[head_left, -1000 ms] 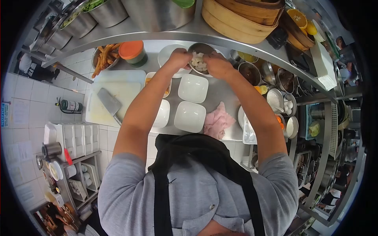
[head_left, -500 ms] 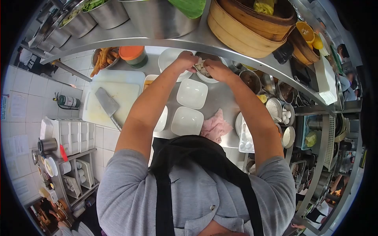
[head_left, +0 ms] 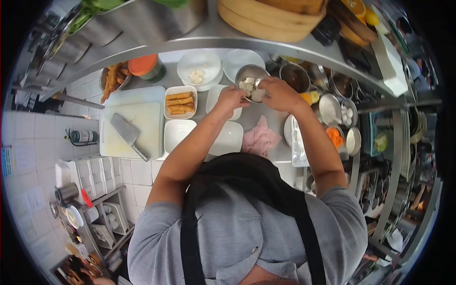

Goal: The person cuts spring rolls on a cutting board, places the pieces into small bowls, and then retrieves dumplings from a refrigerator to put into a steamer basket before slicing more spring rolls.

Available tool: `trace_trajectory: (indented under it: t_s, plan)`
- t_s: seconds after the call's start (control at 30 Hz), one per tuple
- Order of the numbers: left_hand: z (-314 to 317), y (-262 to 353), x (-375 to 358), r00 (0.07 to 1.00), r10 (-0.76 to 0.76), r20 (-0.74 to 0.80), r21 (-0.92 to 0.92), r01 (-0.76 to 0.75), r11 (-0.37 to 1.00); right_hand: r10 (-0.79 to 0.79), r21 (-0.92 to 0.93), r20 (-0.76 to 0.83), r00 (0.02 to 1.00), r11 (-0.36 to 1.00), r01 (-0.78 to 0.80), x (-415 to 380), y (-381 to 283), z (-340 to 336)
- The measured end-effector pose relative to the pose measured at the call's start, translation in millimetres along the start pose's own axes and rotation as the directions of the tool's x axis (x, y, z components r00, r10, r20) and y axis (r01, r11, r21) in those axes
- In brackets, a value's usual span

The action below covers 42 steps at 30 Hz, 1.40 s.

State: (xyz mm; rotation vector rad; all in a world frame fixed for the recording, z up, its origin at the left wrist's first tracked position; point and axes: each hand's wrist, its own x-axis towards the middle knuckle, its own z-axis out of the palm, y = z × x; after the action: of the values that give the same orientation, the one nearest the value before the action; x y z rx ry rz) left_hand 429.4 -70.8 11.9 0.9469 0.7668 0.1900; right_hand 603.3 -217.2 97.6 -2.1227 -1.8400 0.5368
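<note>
A metal bowl with pale, whitish pieces in it is between my hands, tilted toward me. My left hand grips its left rim. My right hand is at the right side, fingers closed at the pale pieces; whether they pinch a piece or the rim is too small to tell. Just left and below are square white bowls, one partly under my left hand and another nearer me. A square bowl holds golden-brown sticks. A round white bowl holds a few pale pieces.
A cleaver lies on the cutting board at left. A pink cloth and a white tray lie near the front edge. Metal bowls of ingredients stand at right. The steel shelf with bamboo steamers overhangs the back.
Both hands have come nearer my body, and the metal bowl is now between them. The view has shifted, showing the golden-brown sticks and the pale pieces in the round white bowl.
</note>
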Motion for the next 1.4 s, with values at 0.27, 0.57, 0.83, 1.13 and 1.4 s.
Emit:
trace_trajectory:
  t_s: [0.27,0.57,0.83,1.13,1.4]
  plan:
    - [42.9,-118.5,-4.0,0.974,-0.217,0.061,-0.195,0.225,0.955,0.3,0.008,-0.115,0.947,0.953,-0.301,-104.1,-7.7,107.0]
    - [12.8,-49.3,9.4,0.965,0.23,0.126,0.872,-0.218,0.438,0.315,0.015,-0.328,0.89,0.944,-0.329,-99.8,5.3,111.2]
    - [22.2,-62.6,24.2,0.974,0.214,0.08,0.775,-0.195,0.6,0.483,0.055,0.027,0.875,0.874,-0.484,-49.9,22.8,110.2]
    - [19.1,-63.3,2.0,0.995,-0.015,0.1,0.369,-0.023,0.929,0.403,0.323,-0.098,0.91,0.878,-0.354,-27.8,40.0,153.3]
    - [24.1,-53.1,-5.5,0.989,-0.089,0.115,0.213,0.063,0.975,0.429,0.406,0.21,0.878,0.779,-0.478,-28.4,26.3,132.7]
